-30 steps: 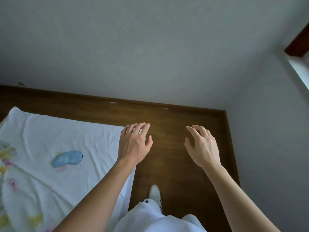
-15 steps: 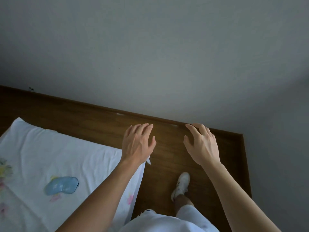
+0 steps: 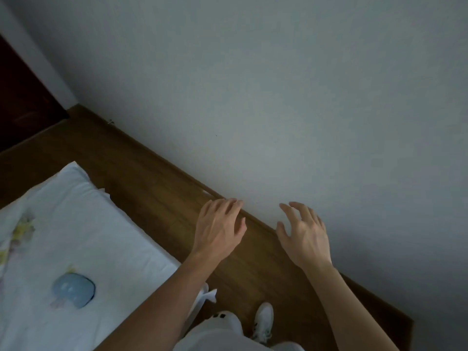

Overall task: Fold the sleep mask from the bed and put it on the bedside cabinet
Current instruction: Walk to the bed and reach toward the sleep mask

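While both arms reach forward over the wooden floor (image 3: 152, 188), the left hand (image 3: 219, 230) and the right hand (image 3: 305, 236) hang in the air with nothing in them — fingers loosely spread on each, palms turned down. The left hand's fingertips line up with the dark skirting where the floor meets the grey wall (image 3: 278, 97); the right hand sits beside it, a gap apart, seen against the wall itself, its fingers slightly curled.

The sleep mask (image 3: 73, 290) lies well to the left of the left hand and nearer the person — a pale blue, rounded shape flat on the white sheet of the bed (image 3: 101, 236). It is unfolded as far as can be told, though the picture is soft there. The left forearm passes to the right of it, crossing the corner of the bed, and does not touch it. Faint yellow and pink prints mark the sheet further left of the mask.

Below the hands, between the two forearms, show white trousers (image 3: 220, 333) and one white shoe (image 3: 263, 323) set on the floor. A dark wooden door (image 3: 22, 102) stands far off to the left, beyond the bed.
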Available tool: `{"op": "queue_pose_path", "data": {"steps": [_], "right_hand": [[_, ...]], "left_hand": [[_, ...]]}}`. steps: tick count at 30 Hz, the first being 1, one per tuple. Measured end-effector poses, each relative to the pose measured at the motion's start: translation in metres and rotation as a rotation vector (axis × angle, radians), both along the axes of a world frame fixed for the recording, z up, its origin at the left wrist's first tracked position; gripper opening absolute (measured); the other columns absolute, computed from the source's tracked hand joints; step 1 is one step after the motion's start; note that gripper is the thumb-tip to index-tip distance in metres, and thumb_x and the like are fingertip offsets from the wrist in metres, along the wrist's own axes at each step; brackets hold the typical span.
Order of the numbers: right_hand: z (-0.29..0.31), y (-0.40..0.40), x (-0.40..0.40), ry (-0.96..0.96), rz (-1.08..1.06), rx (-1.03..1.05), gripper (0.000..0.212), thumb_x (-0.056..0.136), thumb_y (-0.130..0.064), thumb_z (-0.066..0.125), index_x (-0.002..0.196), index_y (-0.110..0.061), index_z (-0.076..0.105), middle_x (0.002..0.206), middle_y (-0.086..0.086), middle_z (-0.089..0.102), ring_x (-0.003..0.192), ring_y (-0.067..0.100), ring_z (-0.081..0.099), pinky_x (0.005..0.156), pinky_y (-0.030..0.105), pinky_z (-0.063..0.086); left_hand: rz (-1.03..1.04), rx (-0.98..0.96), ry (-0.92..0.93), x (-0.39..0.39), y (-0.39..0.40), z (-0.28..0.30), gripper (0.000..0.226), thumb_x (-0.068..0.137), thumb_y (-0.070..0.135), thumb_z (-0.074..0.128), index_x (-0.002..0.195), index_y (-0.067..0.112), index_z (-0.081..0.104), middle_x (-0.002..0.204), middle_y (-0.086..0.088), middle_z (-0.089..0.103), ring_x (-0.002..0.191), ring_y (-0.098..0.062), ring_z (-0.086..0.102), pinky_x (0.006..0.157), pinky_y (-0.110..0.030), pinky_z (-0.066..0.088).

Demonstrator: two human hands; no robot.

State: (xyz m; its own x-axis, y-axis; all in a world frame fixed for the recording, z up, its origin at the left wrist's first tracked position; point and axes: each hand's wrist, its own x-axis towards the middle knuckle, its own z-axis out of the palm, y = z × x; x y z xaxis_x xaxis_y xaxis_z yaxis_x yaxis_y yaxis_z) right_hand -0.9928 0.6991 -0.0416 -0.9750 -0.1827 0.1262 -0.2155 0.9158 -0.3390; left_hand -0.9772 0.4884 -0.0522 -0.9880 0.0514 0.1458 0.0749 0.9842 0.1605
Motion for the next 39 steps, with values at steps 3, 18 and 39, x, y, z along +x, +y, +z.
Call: {"op": "queue_pose_path", "data": {"steps": [3, 18, 39], "right_hand": [[0.001, -0.009, -0.045, 0.0, 0.109, -0.01, 0.043, 0.092, -0.029, 0.064, 0.133, -0.015, 0.06, 0.136, 0.015, 0.063, 0.125, 0.036, 0.058, 0.103, 0.053, 0.048], [-0.015, -0.187, -0.182, -0.004, 0.624, -0.06, 0.041, 0.089, -0.023, 0.066, 0.128, -0.014, 0.066, 0.127, 0.013, 0.068, 0.115, 0.031, 0.063, 0.099, 0.048, 0.05], [-0.04, -0.575, -0.209, -0.071, 1.474, 0.058, 0.043, 0.089, -0.028, 0.066, 0.129, -0.012, 0.065, 0.127, 0.014, 0.069, 0.113, 0.03, 0.065, 0.094, 0.047, 0.056]], "left_hand": [[0.087, 0.008, -0.019, -0.02, -0.002, 0.001, 0.047, 0.097, 0.046, 0.045, 0.136, 0.022, 0.054, 0.135, -0.001, 0.065, 0.125, -0.019, 0.058, 0.11, -0.043, 0.044], [0.617, 0.069, 0.021, -0.061, -0.126, -0.014, 0.042, 0.093, 0.041, 0.056, 0.13, 0.021, 0.062, 0.129, -0.003, 0.07, 0.12, -0.025, 0.063, 0.106, -0.049, 0.048], [1.449, 0.136, 0.005, -0.033, -0.36, -0.038, 0.041, 0.092, 0.037, 0.052, 0.127, 0.019, 0.065, 0.127, -0.004, 0.072, 0.115, -0.029, 0.066, 0.102, -0.048, 0.049]]}}
